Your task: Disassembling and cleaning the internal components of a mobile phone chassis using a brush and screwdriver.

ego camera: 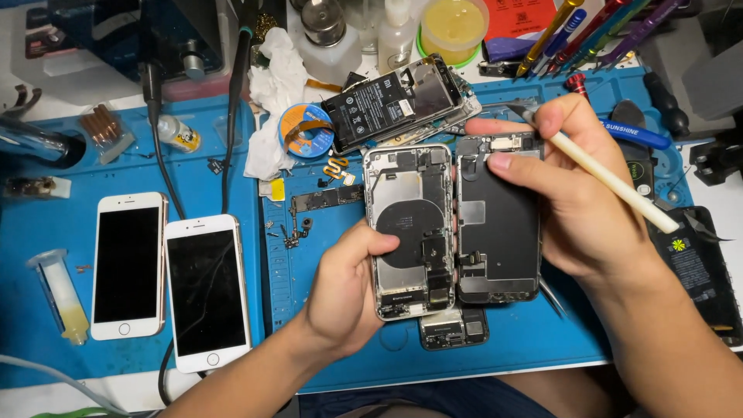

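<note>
Showing a phone repair from above, the view runs from the person's forearms at the near edge to the tools at the back of the desk. A blue mat covers most of the desk.

Near: the left hand grips the lower left side of an opened phone housing, thumb laid on its dark round coil and the other fingers curled under the frame. A small dark part lies just below the housing. Two white phones lie face up, side by side, to the left, screens dark. A syringe of yellowish paste lies near the mat's left edge.

Middle: the screen panel lies folded open, touching the housing's right edge. The right hand rests on the panel's right side, forefinger across its top. Its fingers pinch a cream spudger whose tip meets the panel's upper edge. A dark battery lies on the right. A loose logic board lies left of the housing.

Far: another opened phone lies tilted, battery showing. A tape roll and crumpled tissue sit beside it. Bottles, a yellow tub and a row of screwdrivers stand at the back.
</note>
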